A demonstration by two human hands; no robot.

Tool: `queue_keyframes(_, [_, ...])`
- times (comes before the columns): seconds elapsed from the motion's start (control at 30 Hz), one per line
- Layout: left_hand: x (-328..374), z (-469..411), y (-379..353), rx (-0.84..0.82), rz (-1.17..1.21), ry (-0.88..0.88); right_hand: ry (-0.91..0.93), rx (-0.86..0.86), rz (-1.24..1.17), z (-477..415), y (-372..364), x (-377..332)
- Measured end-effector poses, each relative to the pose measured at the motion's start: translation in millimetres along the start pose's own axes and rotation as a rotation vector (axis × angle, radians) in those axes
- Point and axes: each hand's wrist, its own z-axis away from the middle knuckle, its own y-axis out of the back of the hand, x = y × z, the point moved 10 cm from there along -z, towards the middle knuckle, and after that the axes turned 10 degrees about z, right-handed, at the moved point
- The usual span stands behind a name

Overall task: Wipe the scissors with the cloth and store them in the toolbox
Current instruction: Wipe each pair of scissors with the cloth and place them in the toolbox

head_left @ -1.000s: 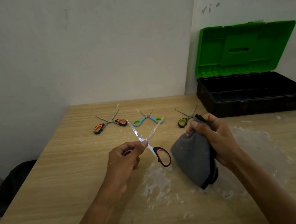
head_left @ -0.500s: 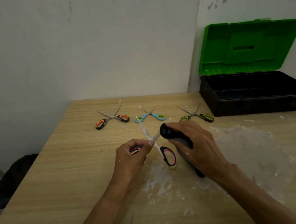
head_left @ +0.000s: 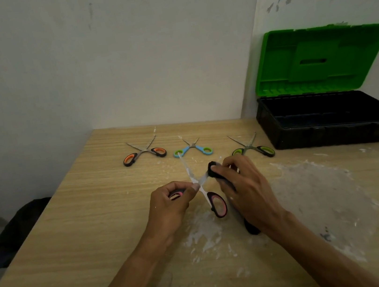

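There are four steel-bladed scissors, namely a pink-handled pair (head_left: pixel 218 206), orange-handled pair (head_left: pixel 144 151), blue-handled pair (head_left: pixel 193 148) and green-handled pair (head_left: pixel 252 147), one dark grey cloth (head_left: pixel 213 169), one green-lidded black plastic toolbox (head_left: pixel 329 133), and two hands, left hand (head_left: pixel 170 204) and right hand (head_left: pixel 248 189).

There are pink-and-black scissors (head_left: pixel 218 206) and a dark grey cloth (head_left: pixel 212 169). 3 more pairs: orange-black scissors (head_left: pixel 144 153), blue scissors (head_left: pixel 193 149), lime-black scissors (head_left: pixel 253 149). The toolbox (head_left: pixel 330 140) is black with a bright green lid. The worktop (head_left: pixel 74 234) is pale wood grain, smeared white.

Your pink-handled scissors (head_left: pixel 218 205), dark cloth (head_left: pixel 213 169), toolbox (head_left: pixel 330 137).
Scissors spread open; cloth bunched on one blade; toolbox lid raised.
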Motion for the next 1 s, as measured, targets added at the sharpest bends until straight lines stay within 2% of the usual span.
queue_keyframes(0.1, [-5.5, 0.0, -0.3, -0.002, 0.056, 0.06, -0.056, 0.054, 0.013, 0.9, 8.4, 21.0])
queue_keyframes(0.23, [-7.5, -0.8, 0.6, 0.004, 0.086, 0.107, 0.087, 0.085, 0.045, 8.3, 11.1, -2.3])
queue_keyframes(0.4, [-3.6, 2.1, -3.3, -0.035, 0.045, 0.073, 0.183, -0.065, 0.051, 13.6, -13.5, -23.7])
queue_keyframes(0.57, [-7.5, 0.1, 0.8, -0.023, 0.016, 0.098, 0.113, 0.016, 0.142, 9.7, -5.6, -6.8])
queue_keyframes(0.7, [-14.1, -0.9, 3.6, 0.011, 0.029, 0.154, -0.05, 0.061, 0.246, 5.4, 1.9, 32.8])
queue_keyframes(0.83, [-13.3, -0.5, 2.4, 0.006, 0.031, 0.162, 0.071, 0.151, 0.126, 11.7, 9.6, 8.7])
queue_keyframes(0.9, [-13.3, 1.1, 0.4, -0.003, 0.031, 0.157, 0.15, 0.119, 0.028, 14.6, 4.3, -8.5])
queue_keyframes(1.0, [-10.5, 1.6, 0.0, -0.011, 0.039, 0.128, 0.113, 0.04, -0.111, 18.4, -8.1, -10.0])
